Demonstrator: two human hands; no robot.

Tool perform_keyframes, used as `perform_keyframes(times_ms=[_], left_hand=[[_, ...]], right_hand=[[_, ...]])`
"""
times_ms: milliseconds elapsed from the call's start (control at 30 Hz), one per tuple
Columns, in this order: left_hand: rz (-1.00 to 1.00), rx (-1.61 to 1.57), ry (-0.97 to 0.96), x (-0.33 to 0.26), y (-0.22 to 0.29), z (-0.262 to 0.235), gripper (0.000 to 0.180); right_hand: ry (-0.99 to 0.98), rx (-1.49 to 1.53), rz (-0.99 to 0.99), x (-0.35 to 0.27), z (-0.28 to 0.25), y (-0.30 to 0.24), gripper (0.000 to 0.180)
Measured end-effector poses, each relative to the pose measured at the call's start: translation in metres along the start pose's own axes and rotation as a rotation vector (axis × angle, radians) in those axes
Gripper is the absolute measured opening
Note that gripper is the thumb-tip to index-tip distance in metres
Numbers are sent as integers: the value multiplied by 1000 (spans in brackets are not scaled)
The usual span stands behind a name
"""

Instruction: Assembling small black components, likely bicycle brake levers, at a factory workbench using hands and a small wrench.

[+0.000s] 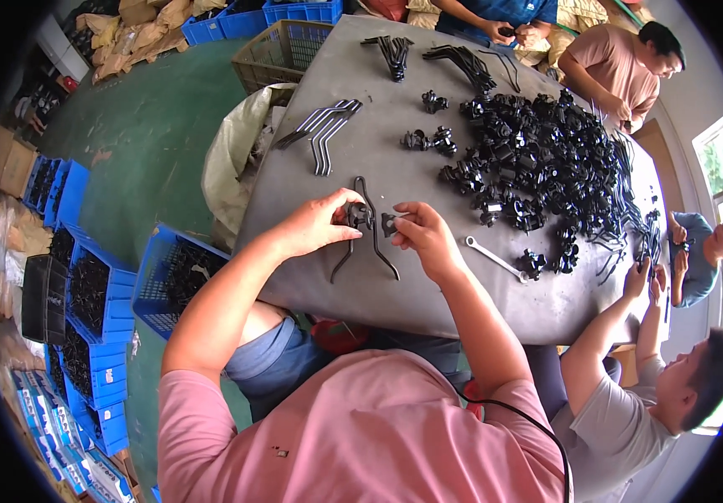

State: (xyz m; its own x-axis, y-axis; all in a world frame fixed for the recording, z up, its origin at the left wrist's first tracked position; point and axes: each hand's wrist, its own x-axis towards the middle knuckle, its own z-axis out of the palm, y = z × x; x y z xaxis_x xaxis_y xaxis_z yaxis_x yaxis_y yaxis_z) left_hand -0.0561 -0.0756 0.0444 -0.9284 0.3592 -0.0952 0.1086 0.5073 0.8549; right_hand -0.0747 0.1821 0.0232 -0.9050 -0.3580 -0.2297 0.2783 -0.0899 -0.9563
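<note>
In front of me a bent black metal rod (378, 243), narrow at its top and spreading into two legs, lies on the grey table. My left hand (315, 225) is closed with thumb and fingers around a small black clamp-like part (361, 216) set between the rod's legs. Just right of the rod, my right hand (425, 237) pinches another small black piece (389, 224), apart from the first. Its exact kind is too small to tell. Right of that hand lies a silver wrench (495, 258).
A large heap of black clamp parts (537, 159) covers the table's (361, 101) right side. Bent rods (324, 130) lie at the far left. Blue crates (156, 281) and a white sack (232, 159) stand left of the table. Co-workers sit around the far and right edges.
</note>
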Motion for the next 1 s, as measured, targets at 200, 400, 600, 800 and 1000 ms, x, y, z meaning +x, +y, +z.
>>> perform_keyframes(times_ms=[200, 400, 600, 800, 1000], left_hand=[[16, 0, 3, 0, 1, 0, 52], [37, 4, 15, 1, -5, -2, 53], [59, -8, 21, 3, -5, -1, 53], [58, 94, 18, 3, 7, -5, 52], [-6, 186, -50, 8, 17, -9, 54]], right_hand=[[30, -101, 55, 21, 9, 6, 17], [114, -116, 28, 18, 23, 7, 17], [117, -31, 83, 22, 22, 13, 16], [4, -368, -77, 32, 22, 5, 21], [-68, -564, -78, 32, 25, -17, 32]])
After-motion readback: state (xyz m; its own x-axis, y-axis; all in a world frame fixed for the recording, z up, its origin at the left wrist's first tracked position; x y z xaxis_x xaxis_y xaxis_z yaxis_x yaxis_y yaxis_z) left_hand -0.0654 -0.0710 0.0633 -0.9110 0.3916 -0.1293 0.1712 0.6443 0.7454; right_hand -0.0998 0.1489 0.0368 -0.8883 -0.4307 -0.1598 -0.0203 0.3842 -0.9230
